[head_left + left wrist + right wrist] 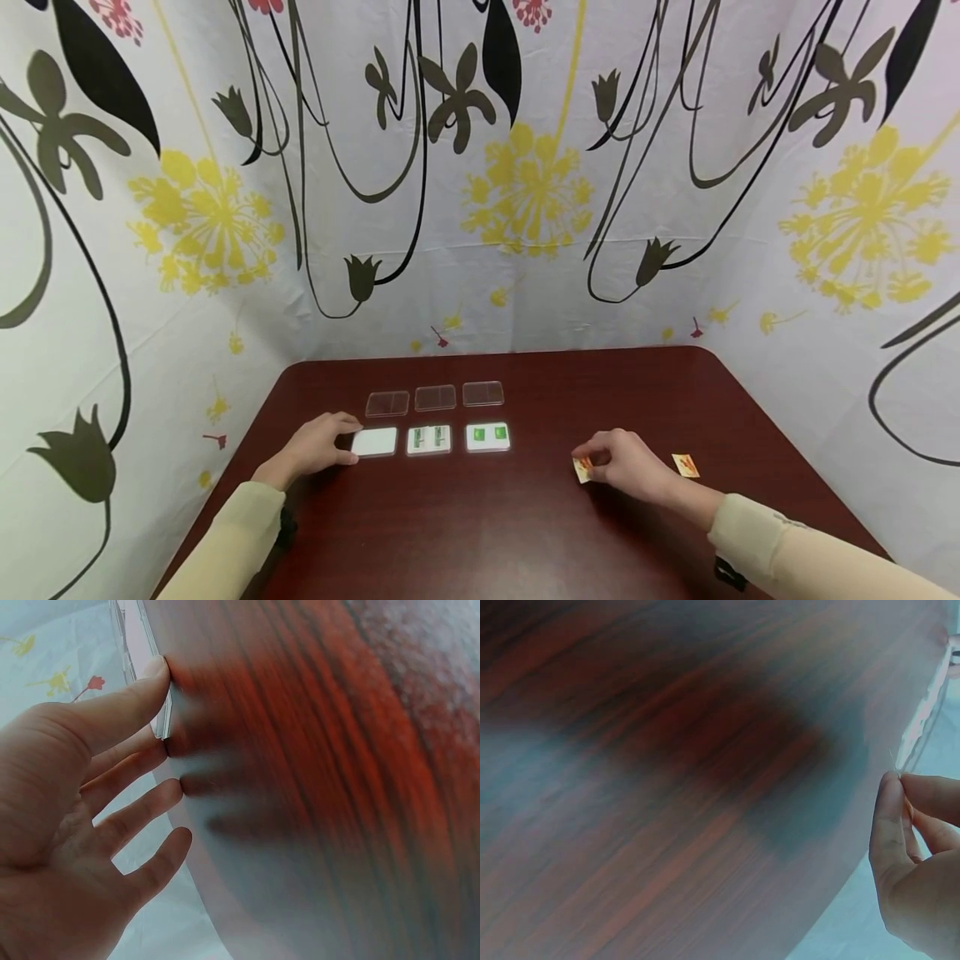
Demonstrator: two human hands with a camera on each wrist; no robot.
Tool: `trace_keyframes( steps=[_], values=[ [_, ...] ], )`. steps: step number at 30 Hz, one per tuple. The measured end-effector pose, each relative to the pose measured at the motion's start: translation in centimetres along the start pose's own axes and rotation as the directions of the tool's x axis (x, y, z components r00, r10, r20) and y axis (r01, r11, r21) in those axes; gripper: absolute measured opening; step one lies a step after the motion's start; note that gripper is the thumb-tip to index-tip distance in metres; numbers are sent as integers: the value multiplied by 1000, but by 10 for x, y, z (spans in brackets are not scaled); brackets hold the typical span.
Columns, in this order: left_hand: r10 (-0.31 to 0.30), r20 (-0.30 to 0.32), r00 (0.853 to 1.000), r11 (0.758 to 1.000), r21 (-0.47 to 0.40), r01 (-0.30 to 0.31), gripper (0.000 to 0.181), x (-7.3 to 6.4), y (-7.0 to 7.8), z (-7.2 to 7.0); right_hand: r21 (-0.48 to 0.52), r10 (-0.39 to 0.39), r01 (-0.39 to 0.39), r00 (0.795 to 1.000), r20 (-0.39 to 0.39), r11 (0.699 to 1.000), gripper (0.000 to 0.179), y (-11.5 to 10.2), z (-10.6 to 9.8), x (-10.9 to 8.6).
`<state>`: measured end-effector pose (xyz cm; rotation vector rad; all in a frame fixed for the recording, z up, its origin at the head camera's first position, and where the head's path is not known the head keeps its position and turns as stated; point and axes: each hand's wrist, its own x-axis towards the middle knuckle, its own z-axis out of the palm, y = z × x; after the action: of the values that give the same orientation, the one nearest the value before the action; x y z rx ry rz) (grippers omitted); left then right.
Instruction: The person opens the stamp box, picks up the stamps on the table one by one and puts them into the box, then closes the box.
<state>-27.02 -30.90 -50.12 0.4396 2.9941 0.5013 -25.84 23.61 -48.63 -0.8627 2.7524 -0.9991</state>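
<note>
At the left end of a flat clear plastic case with a white inside, my left hand grips the edge between thumb and index finger. The other fingers of that hand spread loosely below in the left wrist view. My right hand pinches a small orange-and-white picture card between thumb and fingertips, low over the table; the card shows edge-on in the right wrist view. A similar small card lies to the right, beyond that wrist.
Beside the white case lie a case with two green-and-grey pictures and a case with two green squares. Behind them sit three clear lids, including the left lid. A flowered curtain surrounds the dark red table.
</note>
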Motion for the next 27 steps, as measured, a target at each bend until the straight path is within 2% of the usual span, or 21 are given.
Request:
trace_keyframes(
  steps=[8,27],
  values=[
    [3,-3,1000,1000,4,-3,58,1,-3,1,24,-52,53,998,-31,998,30,-17,15,26],
    [17,3,1000,1000,19,-17,57,2,-3,0,82,-88,95,992,-89,992,27,-59,46,82]
  ],
)
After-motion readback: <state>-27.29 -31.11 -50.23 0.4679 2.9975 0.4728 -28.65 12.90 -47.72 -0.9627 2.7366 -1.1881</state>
